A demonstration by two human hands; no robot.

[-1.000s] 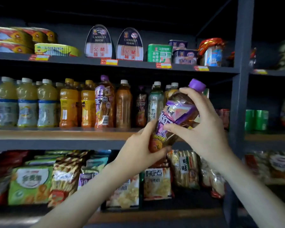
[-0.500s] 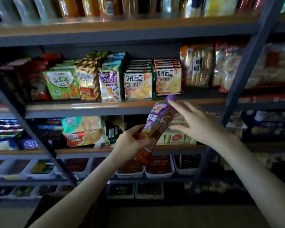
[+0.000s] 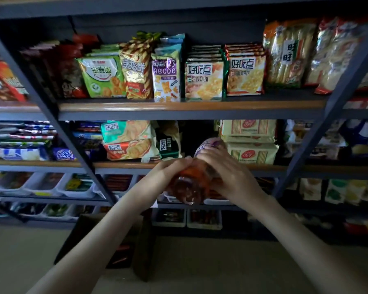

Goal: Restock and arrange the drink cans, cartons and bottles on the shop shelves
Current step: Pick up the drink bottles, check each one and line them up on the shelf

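A plastic drink bottle [image 3: 188, 188] with amber liquid and a purple label lies tilted between both hands, its base towards me and its top pointing at the shelves. My left hand [image 3: 167, 171] grips its lower body from the left. My right hand [image 3: 227, 171] wraps round its upper body from the right and hides the cap. The bottle hangs in front of the second snack shelf [image 3: 123, 165]. No drink shelf is in view.
Snack bags fill the upper shelf [image 3: 179, 106], and cracker packs [image 3: 250, 152] lie just behind the bottle. White trays [image 3: 77, 185] of small goods line the lower shelves. An open dark cardboard box [image 3: 123, 247] stands on the floor below my arms. Slanted grey uprights [image 3: 336, 107] frame the bay.
The view has dropped from the drink shelf to the lower snack shelves. Both hands have brought the bottle down and tipped it flatter, and my right hand now covers its top.
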